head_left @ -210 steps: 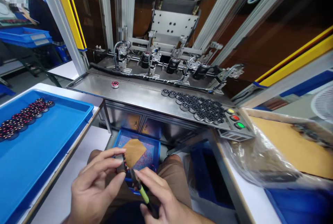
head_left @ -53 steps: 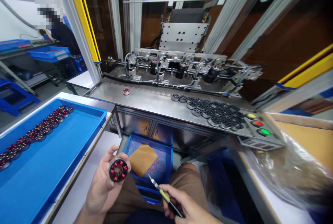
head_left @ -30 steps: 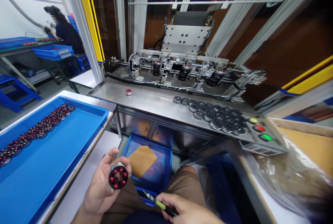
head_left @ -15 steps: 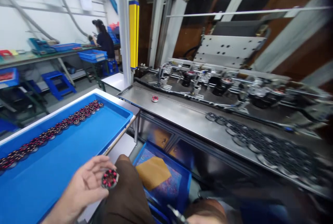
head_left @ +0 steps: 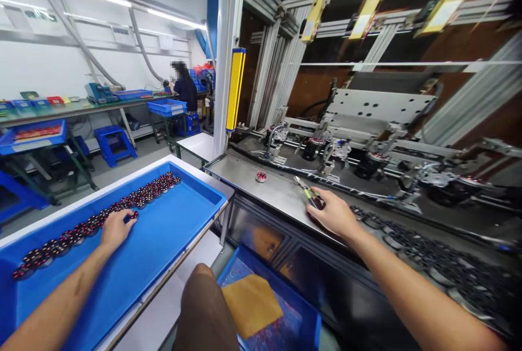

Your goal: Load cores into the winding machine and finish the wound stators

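Observation:
In the blue tray (head_left: 175, 237), my left hand (head_left: 116, 230) pinches a small round motor stator (head_left: 134, 214) with dark rim and red windings. It is right beside a long row of similar stators (head_left: 92, 223) along the tray's far side. Over the metal ledge of the machine, my right hand (head_left: 334, 212) is closed around a pair of pliers (head_left: 309, 193) with green and black handles, jaws pointing up and left. A lone red and silver stator (head_left: 261, 177) sits on the ledge, left of the pliers' tips.
Many black rings (head_left: 432, 248) are heaped along the right of the ledge, partly behind my right forearm. Behind it stand the machine's fixtures (head_left: 334, 150). Below, a blue bin (head_left: 302, 313) holds a brown sheet (head_left: 253, 305). A person (head_left: 184, 87) works at the back.
My left hand has carried the stator from above my lap to the row in the tray. My right hand has risen from low near my lap to the ledge with the pliers.

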`<move>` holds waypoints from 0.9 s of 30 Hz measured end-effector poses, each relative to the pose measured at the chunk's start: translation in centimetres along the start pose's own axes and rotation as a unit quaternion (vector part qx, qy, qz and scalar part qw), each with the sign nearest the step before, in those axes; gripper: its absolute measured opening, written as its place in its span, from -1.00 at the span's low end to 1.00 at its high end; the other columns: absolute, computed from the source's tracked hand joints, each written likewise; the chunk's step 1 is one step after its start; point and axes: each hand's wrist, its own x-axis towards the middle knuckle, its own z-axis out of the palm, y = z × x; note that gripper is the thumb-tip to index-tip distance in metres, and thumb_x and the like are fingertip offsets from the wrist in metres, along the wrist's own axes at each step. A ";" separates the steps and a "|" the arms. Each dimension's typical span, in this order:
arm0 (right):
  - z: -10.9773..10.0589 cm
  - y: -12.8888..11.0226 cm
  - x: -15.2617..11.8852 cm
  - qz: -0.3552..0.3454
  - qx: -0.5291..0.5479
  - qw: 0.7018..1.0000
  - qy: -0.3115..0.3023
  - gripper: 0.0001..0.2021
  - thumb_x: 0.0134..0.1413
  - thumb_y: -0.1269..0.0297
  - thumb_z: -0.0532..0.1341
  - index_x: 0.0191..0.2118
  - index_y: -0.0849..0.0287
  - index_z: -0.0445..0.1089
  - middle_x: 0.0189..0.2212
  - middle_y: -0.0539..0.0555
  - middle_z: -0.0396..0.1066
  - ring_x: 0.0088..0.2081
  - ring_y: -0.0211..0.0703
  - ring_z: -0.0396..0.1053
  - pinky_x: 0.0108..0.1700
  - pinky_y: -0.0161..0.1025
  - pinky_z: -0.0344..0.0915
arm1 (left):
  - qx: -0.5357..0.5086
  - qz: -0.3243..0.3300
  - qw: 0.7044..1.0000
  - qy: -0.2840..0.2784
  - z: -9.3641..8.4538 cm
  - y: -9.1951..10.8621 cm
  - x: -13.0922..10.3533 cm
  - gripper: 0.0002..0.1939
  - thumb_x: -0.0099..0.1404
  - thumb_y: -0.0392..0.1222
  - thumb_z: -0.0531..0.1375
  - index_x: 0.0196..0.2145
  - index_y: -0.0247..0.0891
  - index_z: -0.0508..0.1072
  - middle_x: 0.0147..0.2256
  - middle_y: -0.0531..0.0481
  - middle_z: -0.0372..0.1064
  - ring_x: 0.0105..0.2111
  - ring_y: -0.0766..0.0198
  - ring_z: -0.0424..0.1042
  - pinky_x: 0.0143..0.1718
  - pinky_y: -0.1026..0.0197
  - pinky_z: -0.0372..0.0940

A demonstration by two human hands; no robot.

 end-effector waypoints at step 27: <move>-0.8 -2.6 -0.3 -0.018 0.065 0.997 -0.020 -0.76 0.27 0.17 0.23 -0.07 0.22 0.43 -0.02 0.13 0.44 0.00 -0.03 0.42 0.07 0.06 0.36 | -0.211 0.279 0.919 -0.180 9.6 35.7 9.8 -0.68 0.36 -0.11 0.22 0.02 -0.28 0.42 0.00 -0.12 0.44 -0.08 0.11 0.49 -0.06 -0.07 0.42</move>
